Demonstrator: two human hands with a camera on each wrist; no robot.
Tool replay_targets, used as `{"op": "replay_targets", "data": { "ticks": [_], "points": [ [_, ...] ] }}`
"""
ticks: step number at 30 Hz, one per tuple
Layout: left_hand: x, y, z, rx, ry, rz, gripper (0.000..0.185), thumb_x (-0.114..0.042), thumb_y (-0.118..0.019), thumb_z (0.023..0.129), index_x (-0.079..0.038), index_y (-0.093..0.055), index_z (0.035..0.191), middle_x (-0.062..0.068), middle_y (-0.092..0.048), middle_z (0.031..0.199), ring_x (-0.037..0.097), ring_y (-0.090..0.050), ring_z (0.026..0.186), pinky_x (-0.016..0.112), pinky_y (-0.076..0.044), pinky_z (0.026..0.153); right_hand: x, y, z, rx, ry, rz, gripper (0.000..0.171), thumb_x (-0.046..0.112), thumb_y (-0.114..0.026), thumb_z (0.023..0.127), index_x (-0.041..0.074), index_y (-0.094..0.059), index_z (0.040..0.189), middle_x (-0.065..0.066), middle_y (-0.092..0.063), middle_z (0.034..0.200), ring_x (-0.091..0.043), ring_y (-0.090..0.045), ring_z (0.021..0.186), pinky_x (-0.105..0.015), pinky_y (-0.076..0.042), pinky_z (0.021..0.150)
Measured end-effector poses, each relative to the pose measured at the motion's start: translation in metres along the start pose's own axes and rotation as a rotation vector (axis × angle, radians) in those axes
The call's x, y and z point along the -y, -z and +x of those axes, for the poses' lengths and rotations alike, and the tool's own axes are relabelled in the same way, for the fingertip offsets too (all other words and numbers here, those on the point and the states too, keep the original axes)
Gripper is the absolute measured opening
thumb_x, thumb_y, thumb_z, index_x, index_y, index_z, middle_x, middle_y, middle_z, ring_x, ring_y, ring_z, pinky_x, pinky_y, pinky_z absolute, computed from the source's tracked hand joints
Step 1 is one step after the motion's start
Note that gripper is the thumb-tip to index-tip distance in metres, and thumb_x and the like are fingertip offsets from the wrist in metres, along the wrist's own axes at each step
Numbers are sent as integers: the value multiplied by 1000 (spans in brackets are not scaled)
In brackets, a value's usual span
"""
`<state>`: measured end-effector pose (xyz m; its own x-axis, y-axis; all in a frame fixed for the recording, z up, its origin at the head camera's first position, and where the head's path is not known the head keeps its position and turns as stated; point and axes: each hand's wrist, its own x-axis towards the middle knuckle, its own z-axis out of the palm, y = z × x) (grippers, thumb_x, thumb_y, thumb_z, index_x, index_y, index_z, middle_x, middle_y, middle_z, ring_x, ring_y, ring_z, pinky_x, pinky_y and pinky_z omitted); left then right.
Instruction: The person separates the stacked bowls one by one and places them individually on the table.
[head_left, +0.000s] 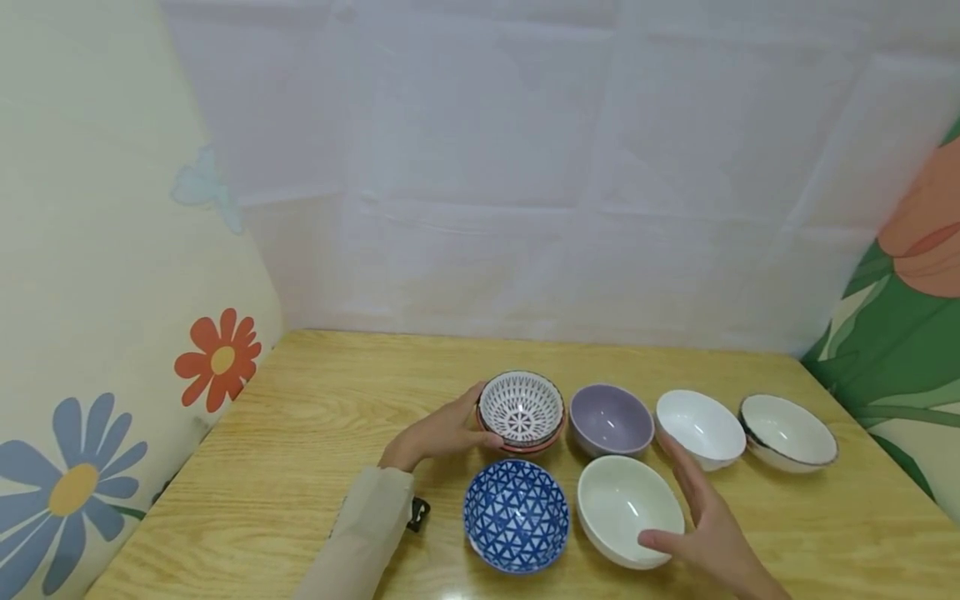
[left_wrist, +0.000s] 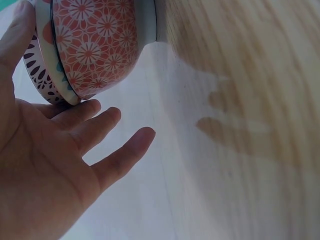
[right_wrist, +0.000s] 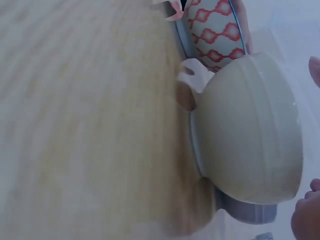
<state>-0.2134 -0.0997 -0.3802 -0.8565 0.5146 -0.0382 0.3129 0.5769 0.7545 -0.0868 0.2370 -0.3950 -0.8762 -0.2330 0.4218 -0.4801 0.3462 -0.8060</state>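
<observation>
One bowl stack (head_left: 521,407) | left hand (head_left: 444,428) gripping it | right hand (head_left: 703,521) spread beside cream bowl (head_left: 621,506)

Tabletop (head_left: 330,400): smooth wood grain gleams softly under the light.
Floral bowl (left_wrist: 100,40): smooth glaze coats what looks like ceramic.
Cream bowl (head_left: 618,504): ceramic-looking and glossy, a highlight glinting inside.
Blue bowl (head_left: 517,517): ceramic-looking, glossy across its interior.
Backdrop (head_left: 480,167): matt, cloth-like, visibly creased.
Sleeve (head_left: 360,533): matt cloth.
</observation>
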Motion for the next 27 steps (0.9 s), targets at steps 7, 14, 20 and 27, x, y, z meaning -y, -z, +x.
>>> {"op": "replay_targets", "data": {
  "ticks": [7, 14, 20, 27],
  "points": [
    [0, 0, 0, -1, 2, 0, 93, -40, -72, 83, -12, -17, 153, 11, -27, 156, 32, -26, 143, 52, -25, 115, 7, 3, 19, 30, 24, -65, 107, -3, -82, 66, 9, -20, 152, 0, -24, 157, 16, -21, 135, 0, -21, 103],
    [1, 0, -2, 4, 3, 9, 96, -45, -71, 82, -13, -16, 153, 10, -26, 157, 32, -25, 144, 53, -26, 114, 14, 3, 41, 70, 69, -99, 109, 1, -85, 63, 10, -22, 152, -28, -25, 151, 13, -21, 135, -1, -21, 103],
    [-2, 1, -3, 5, 2, -5, 94, -44, -72, 82, -14, -17, 153, 10, -27, 156, 32, -25, 144, 53, -26, 114, 18, 4, 65, 88, 32, -148, 109, 7, -85, 66, 11, -20, 152, -24, -25, 153, -34, -24, 142, 0, -20, 102],
    [-1, 1, -2, 6, -3, -7, 94, -43, -72, 82, -14, -17, 153, 9, -26, 156, 32, -25, 144, 53, -25, 114, 21, -1, 90, 110, -53, -188, 107, 14, -85, 69, 9, -19, 152, -21, -21, 155, -48, -21, 140, -47, -24, 114]
  ]
}}
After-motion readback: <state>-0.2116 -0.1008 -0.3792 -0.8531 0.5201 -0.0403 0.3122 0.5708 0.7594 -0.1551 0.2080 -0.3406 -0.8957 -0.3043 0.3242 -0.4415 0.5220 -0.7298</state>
